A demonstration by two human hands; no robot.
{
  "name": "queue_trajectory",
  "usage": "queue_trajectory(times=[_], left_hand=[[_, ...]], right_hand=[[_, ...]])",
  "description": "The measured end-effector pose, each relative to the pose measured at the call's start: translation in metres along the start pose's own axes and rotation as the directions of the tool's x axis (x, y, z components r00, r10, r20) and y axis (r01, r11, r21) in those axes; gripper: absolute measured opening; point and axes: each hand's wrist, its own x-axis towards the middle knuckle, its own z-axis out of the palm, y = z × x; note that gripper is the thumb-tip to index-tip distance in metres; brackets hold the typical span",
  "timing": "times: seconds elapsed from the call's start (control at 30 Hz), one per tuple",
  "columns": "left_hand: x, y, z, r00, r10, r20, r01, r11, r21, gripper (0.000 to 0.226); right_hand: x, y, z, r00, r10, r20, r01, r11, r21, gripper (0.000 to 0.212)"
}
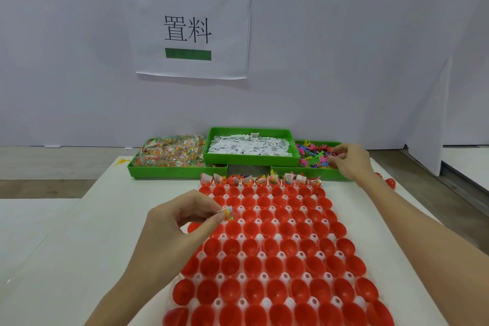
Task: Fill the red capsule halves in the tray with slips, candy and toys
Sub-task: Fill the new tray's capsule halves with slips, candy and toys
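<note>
Two hands at work over a tray of red capsule halves, one pinching candy, one reaching into the toys.

The left hand [172, 222] pinches a small clear packet of coloured candy [228, 213] between thumb and fingers above the white moulded tray [242, 277] of open red plastic capsule halves [275, 264] on the white table [92, 233]. Only the far row [260, 180] holds slips, candy and toys. The right hand [350, 160] has its fingers curled into the green bin of small colourful plastic toys [315, 156]; whether they pinch one cannot be told. Beside it stand the green bin of white paper slips [248, 146] and the green bin of candy packets [169, 153].
</note>
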Motion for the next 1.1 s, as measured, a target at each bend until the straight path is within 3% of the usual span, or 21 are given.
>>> queue_trajectory(times=[0.23,0.33,0.43,0.6,0.77,1.1], left_hand=[[0.001,0.002,-0.001,1.0,-0.015,0.0,0.015,0.999,-0.047,0.005],[0.001,0.002,-0.001,0.999,-0.04,0.024,0.042,0.996,-0.08,0.006],[-0.001,0.002,0.001,0.997,-0.057,0.052,0.062,0.994,-0.091,0.006],[-0.002,0.0,0.004,0.994,-0.052,0.098,0.061,0.993,-0.097,0.008],[-0.002,-0.001,0.003,0.986,-0.017,0.168,0.027,0.998,-0.061,0.013],[-0.007,-0.002,0.011,0.993,0.075,0.094,-0.078,0.997,0.023,0.011]], right_hand=[[-0.038,-0.021,-0.013,0.986,-0.122,-0.113,0.145,0.962,0.23,0.021],[-0.079,-0.05,-0.023,0.982,-0.187,0.005,0.168,0.891,0.421,0.015],[-0.133,-0.08,-0.031,0.918,-0.357,0.175,0.226,0.83,0.511,0.011],[-0.205,-0.113,-0.02,0.777,-0.563,0.28,0.415,0.794,0.444,0.014],[-0.227,-0.12,-0.008,0.778,-0.589,0.217,0.484,0.783,0.389,0.008],[-0.235,-0.113,-0.008,0.74,-0.594,0.314,0.425,0.776,0.466,0.007]])
